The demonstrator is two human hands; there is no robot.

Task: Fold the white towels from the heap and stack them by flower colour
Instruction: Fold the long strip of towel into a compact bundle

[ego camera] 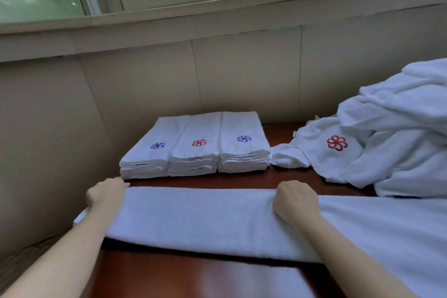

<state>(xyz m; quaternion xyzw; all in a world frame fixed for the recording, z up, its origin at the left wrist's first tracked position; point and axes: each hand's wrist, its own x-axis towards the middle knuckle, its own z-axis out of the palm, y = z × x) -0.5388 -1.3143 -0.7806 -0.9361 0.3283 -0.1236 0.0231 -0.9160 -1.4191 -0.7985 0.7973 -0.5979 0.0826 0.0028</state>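
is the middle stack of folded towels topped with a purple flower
No, the middle stack shows a red flower on top, while the stacks on either side show purple ones.

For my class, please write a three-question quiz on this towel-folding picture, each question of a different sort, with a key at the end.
1. True or false: the middle stack of folded towels shows a red flower on top.
2. Multiple choice: where does the unfolded heap lie? A) on the person's right side of the table B) on the windowsill C) on the floor
3. Fill in: both the left hand and the right hand are at the far edge of the long ____ lying across the table.

Key: 1 true; 2 A; 3 towel
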